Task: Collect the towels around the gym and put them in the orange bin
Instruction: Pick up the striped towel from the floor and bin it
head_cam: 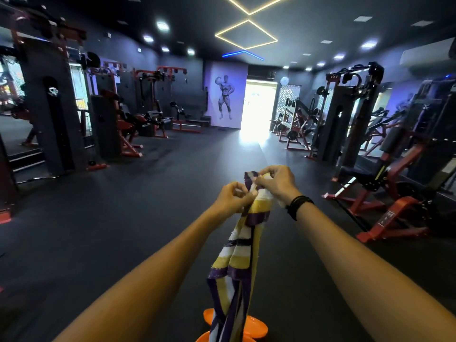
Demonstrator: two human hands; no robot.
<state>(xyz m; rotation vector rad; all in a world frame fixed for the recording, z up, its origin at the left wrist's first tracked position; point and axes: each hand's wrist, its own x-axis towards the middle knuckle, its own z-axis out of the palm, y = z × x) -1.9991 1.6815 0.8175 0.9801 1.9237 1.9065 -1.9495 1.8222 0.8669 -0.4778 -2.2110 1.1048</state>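
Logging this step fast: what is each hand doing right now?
Left hand: closed, pinching the top edge of the striped towel.
Right hand: closed, gripping the same towel's top, which hangs down over the orange bin.

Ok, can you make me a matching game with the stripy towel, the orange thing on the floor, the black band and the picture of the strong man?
Things:
1. yellow, white and purple striped towel
2. orange plastic bin
3. black wristband
4. bodybuilder wall picture

Places:
A. on the far wall beside the bright doorway
B. on the right wrist
C. on the floor, at the bottom of the view
D. hanging from both hands, left hand and right hand

Pairs: 1-D, 2-C, 3-B, 4-A
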